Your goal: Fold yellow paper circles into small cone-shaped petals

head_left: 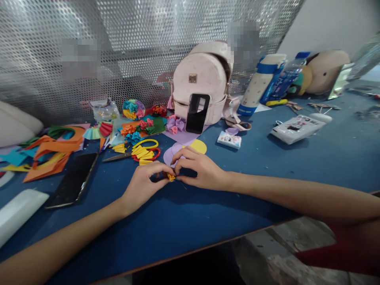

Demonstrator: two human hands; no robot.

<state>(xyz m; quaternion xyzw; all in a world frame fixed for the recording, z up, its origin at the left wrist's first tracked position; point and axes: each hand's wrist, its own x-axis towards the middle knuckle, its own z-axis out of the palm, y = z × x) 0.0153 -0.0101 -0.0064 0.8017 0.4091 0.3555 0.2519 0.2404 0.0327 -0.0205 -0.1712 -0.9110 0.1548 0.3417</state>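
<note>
A small pleated yellow paper piece [171, 177] is pinched between the thumb and finger of my left hand [145, 182], just above the blue table. My right hand [200, 170] meets it from the right, thumb and fingertips pressed together at its edge. What the right fingertips hold is too small to tell. A thin dark line, perhaps thread or a needle, shows below them. Behind my hands lie lilac paper circles [168, 155] and a yellow paper circle [199, 146]. Red-and-yellow-handled scissors [118, 157] lie to the left, with pleated yellow strips [142, 152] on their handles.
A white backpack [199, 77] stands at the back with a phone [197, 114] propped against it. Another phone [73, 180] and orange paper offcuts [49, 158] lie left. Folded paper flowers [133, 109], a tissue packet [229, 140], a white pack [297, 128] and a flask [257, 85] stand around.
</note>
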